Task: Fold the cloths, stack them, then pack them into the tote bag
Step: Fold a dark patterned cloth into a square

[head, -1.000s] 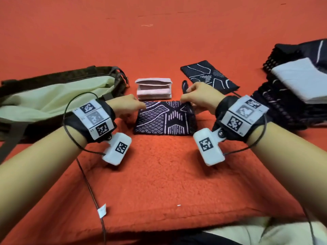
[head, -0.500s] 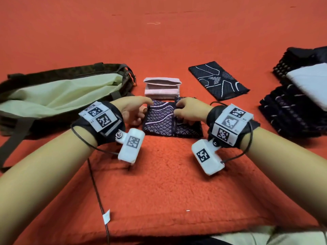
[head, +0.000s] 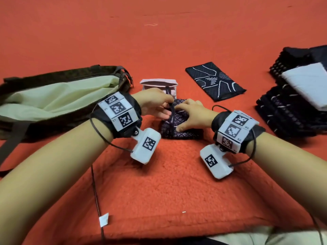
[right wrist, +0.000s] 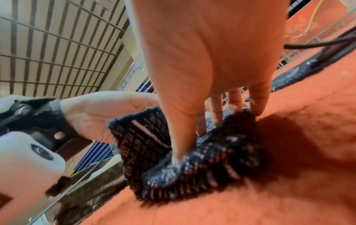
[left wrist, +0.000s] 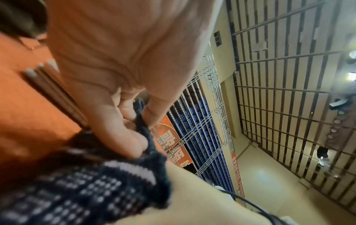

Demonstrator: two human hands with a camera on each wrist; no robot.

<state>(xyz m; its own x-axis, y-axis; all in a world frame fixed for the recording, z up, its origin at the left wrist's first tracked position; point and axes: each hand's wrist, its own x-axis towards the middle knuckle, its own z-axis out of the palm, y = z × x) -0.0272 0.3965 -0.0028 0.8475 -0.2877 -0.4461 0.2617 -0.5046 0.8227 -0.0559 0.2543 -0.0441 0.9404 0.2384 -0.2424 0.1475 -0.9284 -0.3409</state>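
— Pinching the raised edge of the dark navy white-patterned cloth (head: 178,128), the left hand (head: 155,105) is lifting that flap upright, thumb and fingers clamped on it.

— And the right hand (head: 192,115)?

— Pressing straight, slightly spread fingers on the cloth's flat half, lying on the orange fleece surface (head: 177,183), just before the folded pink cloth (head: 159,84), beside the olive green-lined tote bag (head: 53,101).

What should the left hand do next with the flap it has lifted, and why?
Probably lay it over to the right and flatten it. The left hand pinches the raised edge of the dark patterned cloth, while the right hand presses straight fingers on the lower half, so the fold looks half done.
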